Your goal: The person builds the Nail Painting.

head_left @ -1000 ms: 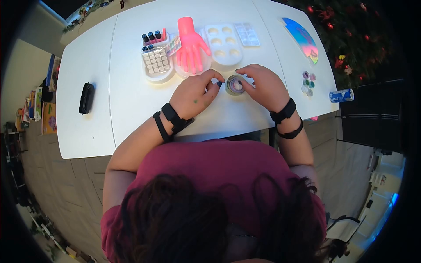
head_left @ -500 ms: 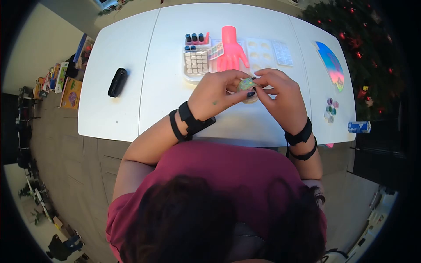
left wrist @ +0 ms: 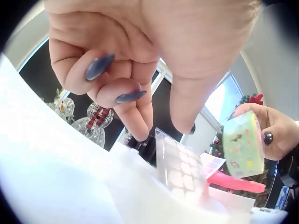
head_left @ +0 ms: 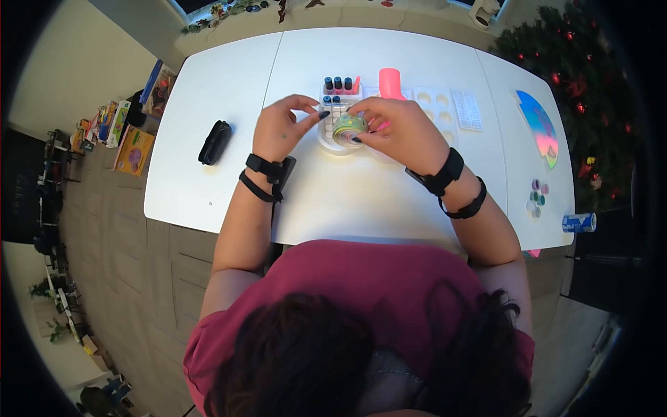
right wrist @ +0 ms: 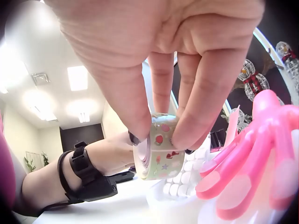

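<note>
Pinched between the right hand's (head_left: 410, 135) thumb and fingers is a roll of pale green patterned tape (head_left: 351, 125), held off the table. In the right wrist view the roll (right wrist: 164, 147) shows small printed shapes and its layered side. The left hand (head_left: 279, 131) is just left of the roll, not touching it; in the left wrist view this hand (left wrist: 135, 51) has its fingers loosely bent and thumb apart, with nothing between them. Below it stands a clear case of white oval pieces (left wrist: 180, 168). The pink model hand (right wrist: 261, 154) lies beyond the right hand, partly hidden in the head view.
Dark-capped bottles (head_left: 338, 83) stand behind the case. Right of them are a white tray with round wells (head_left: 425, 97) and a clear flat case (head_left: 467, 110). A black case (head_left: 215, 142) lies left; small pots (head_left: 536, 198), a shiny sheet (head_left: 538, 128) and a can (head_left: 579, 222) are right.
Half a second ago both hands were at the roll; the left hand has come away from it. The right hand has carried the roll left, over the white pieces. The head view has shifted.
</note>
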### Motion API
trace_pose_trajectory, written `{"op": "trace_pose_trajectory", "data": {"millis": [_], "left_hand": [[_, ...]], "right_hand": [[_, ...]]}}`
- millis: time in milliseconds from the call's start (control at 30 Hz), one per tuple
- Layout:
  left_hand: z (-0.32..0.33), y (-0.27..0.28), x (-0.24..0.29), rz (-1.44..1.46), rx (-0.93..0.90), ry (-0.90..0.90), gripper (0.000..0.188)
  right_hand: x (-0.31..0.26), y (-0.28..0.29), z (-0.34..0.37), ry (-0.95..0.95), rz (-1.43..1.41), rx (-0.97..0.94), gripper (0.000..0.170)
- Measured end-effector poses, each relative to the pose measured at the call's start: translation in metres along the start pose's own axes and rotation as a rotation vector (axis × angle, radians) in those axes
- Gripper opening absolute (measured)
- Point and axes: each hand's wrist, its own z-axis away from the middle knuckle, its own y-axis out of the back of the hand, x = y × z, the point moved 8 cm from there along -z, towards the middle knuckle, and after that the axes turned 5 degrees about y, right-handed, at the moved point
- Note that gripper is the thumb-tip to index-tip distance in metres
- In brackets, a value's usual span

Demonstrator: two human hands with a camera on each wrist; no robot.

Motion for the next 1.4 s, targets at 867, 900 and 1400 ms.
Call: {"op": "trace_pose_trajectory", "data": {"millis": [867, 900, 1400], "left_hand": [[0.008, 0.009, 0.013, 0.061, -0.098, -0.124, 0.028], [0.01, 0.007, 0.013, -0.072, -0.151, -0.073, 0.03], [0.017, -0.026, 0.007, -0.184, -0.267, -0.131, 0.019]], "right_hand": [[-0.008, -0.062, -0.004, 0.104, 0.424, -0.016, 0.016], [-0.009, -0.06, -0.004, 0.105, 0.395, 0.003, 0.014], [-0.008, -0.069, 0.0, 0.136, 0.646, 0.047, 0.012]]}}
